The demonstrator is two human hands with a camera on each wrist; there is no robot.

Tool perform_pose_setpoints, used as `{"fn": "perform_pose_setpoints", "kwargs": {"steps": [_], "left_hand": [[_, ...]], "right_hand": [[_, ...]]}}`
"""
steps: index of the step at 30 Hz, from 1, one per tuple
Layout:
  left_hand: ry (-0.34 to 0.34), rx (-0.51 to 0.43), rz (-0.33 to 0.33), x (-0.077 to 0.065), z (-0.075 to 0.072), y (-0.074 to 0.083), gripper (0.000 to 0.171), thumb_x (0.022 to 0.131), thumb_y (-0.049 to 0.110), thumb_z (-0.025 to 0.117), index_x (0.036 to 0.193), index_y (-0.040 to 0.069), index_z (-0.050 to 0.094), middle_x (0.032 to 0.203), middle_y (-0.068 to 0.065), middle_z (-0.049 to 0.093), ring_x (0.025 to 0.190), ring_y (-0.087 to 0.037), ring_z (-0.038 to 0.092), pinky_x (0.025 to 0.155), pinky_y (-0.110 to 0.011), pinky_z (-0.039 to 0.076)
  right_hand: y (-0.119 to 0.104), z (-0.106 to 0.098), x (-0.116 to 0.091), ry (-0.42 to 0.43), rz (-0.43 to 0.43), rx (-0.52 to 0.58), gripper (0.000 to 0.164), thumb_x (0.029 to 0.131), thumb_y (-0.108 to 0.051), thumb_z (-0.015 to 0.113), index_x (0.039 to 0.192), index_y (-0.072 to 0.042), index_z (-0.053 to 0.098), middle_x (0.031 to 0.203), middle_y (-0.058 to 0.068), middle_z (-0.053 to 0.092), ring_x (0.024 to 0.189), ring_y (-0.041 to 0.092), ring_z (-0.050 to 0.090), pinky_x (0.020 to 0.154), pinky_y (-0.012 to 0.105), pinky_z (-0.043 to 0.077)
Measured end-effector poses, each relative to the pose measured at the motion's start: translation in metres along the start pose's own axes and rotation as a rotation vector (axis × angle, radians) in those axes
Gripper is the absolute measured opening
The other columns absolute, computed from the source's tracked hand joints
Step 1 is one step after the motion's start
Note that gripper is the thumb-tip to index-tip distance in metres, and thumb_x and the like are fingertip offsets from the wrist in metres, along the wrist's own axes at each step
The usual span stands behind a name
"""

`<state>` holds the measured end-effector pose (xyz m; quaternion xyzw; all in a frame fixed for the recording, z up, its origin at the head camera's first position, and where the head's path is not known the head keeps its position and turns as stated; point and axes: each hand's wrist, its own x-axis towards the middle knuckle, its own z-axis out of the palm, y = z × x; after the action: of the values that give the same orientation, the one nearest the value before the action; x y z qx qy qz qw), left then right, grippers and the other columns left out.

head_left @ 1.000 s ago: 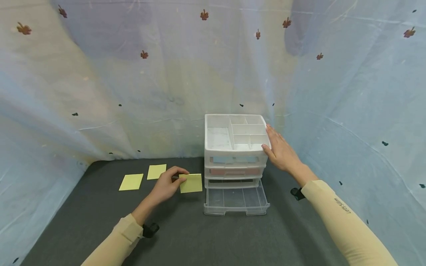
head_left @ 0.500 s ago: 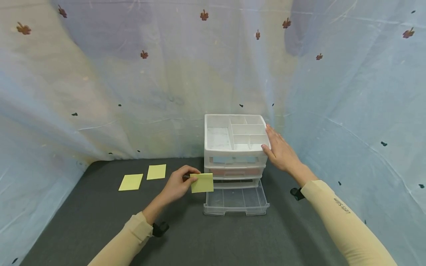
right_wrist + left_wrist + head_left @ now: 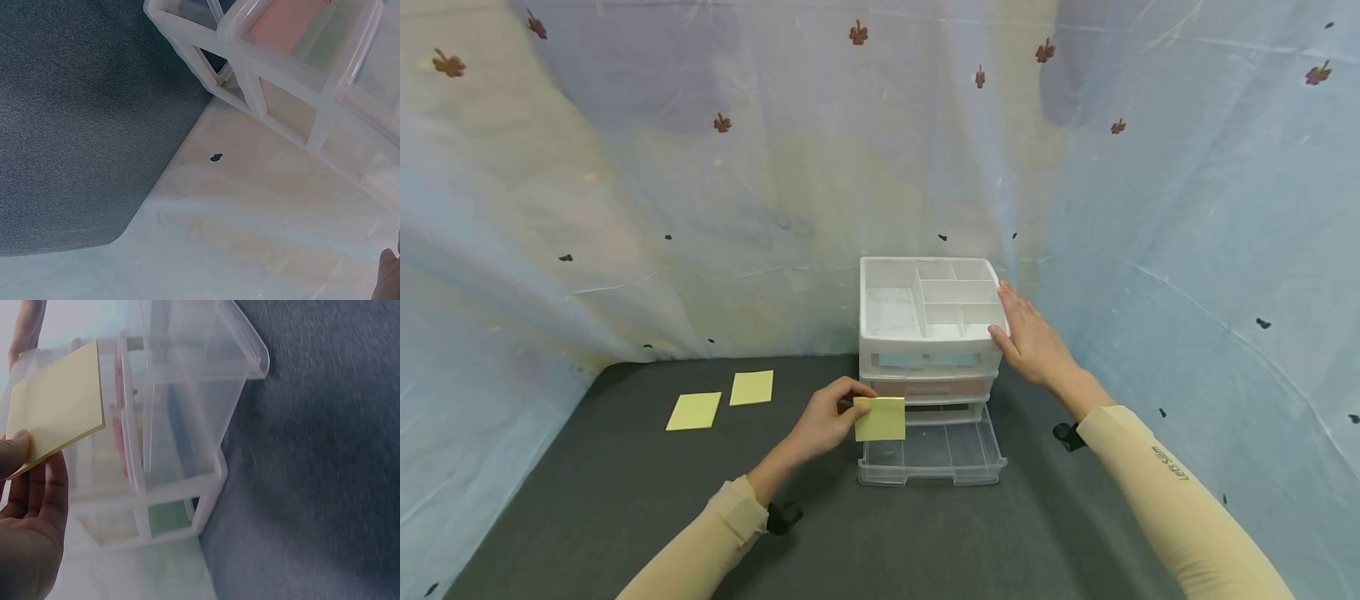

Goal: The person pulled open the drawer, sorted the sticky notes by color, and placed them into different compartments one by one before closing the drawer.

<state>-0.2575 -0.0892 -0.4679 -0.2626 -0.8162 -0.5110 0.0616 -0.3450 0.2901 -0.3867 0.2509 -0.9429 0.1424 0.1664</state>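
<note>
My left hand [image 3: 826, 421] pinches a yellow sticky note pad [image 3: 881, 420] between thumb and fingers. In the head view the pad overlaps the left part of the pulled-out clear bottom drawer [image 3: 928, 447]. The left wrist view shows the pad [image 3: 59, 403] as a thin block, its edge facing the drawers, thumb on one face and fingers behind. My right hand [image 3: 1036, 340] rests with straight fingers against the right side of the white drawer organizer [image 3: 934, 340]. In the right wrist view only a bit of that hand [image 3: 389, 275] shows at the lower right corner.
Two more yellow sticky note pads, one nearer [image 3: 694, 411] and one farther back [image 3: 751, 387], lie left on the dark table [image 3: 625, 500]. The organizer's open top tray [image 3: 891, 310] has several compartments. Behind everything hangs a patterned curtain [image 3: 790, 183], close to the organizer.
My left hand has carried the sticky note pad rightward, from left of the organizer to over the pulled-out drawer. My right hand has stayed against the organizer's side.
</note>
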Motion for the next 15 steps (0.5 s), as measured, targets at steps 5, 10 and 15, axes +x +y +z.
{"fn": "perform_pose_setpoints", "kwargs": {"steps": [5, 10, 15], "left_hand": [[-0.020, -0.023, 0.005, 0.003, 0.012, 0.003, 0.019, 0.100, 0.004, 0.069, 0.118, 0.011, 0.071, 0.114, -0.004, 0.067, 0.098, -0.019, 0.066, 0.081, -0.033, 0.058], [-0.043, -0.038, -0.008, 0.005, 0.026, 0.006, 0.020, 0.099, 0.004, 0.070, 0.117, 0.012, 0.071, 0.113, -0.003, 0.067, 0.095, -0.017, 0.066, 0.080, -0.032, 0.058], [-0.053, -0.042, 0.007, 0.006, 0.039, 0.005, 0.021, 0.098, 0.004, 0.072, 0.117, 0.012, 0.071, 0.113, -0.003, 0.067, 0.095, -0.018, 0.067, 0.081, -0.031, 0.059]], "right_hand": [[-0.001, -0.001, 0.001, -0.009, 0.006, -0.005, 0.073, 0.113, -0.040, 0.039, 0.166, -0.001, 0.010, 0.174, 0.016, 0.011, 0.158, 0.038, 0.017, 0.127, 0.054, 0.014], [0.000, -0.001, 0.000, -0.007, 0.002, -0.006, 0.073, 0.113, -0.041, 0.038, 0.166, 0.000, 0.009, 0.173, 0.016, 0.011, 0.158, 0.039, 0.017, 0.127, 0.054, 0.014], [0.000, 0.000, 0.000, -0.003, -0.002, -0.004, 0.073, 0.113, -0.042, 0.036, 0.166, 0.000, 0.009, 0.173, 0.016, 0.011, 0.158, 0.039, 0.017, 0.127, 0.054, 0.014]]}}
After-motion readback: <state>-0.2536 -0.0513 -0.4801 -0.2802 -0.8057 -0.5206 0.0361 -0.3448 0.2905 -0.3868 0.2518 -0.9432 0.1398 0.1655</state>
